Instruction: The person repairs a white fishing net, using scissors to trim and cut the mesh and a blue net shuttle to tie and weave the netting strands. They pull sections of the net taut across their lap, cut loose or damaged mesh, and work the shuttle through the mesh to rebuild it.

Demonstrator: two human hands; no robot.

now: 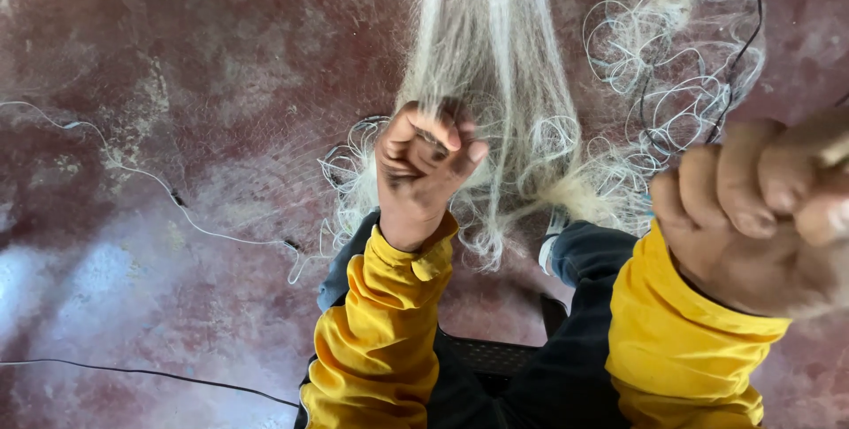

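Left grip: clenched around a bunch of the pale fishing net, strands pinched under the thumb.
Right grip: fist closed near the camera; a pale strand seems to pass through it, blurred.
Net: hanging taut above the left grip, loose loops spilling right of it onto the red floor.
Technique: best kept taut between both grips, mesh fed evenly, loops clear of fingers.
Beyond: thin cord left, dark cable below.

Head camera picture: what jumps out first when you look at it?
First, the pale fishing net, hanging in a thick bunch down the middle onto the dark red floor. The left hand is shut on its strands in the centre. The right hand, big and close at the right edge, is curled shut on something pale, and both sleeves are bright yellow.
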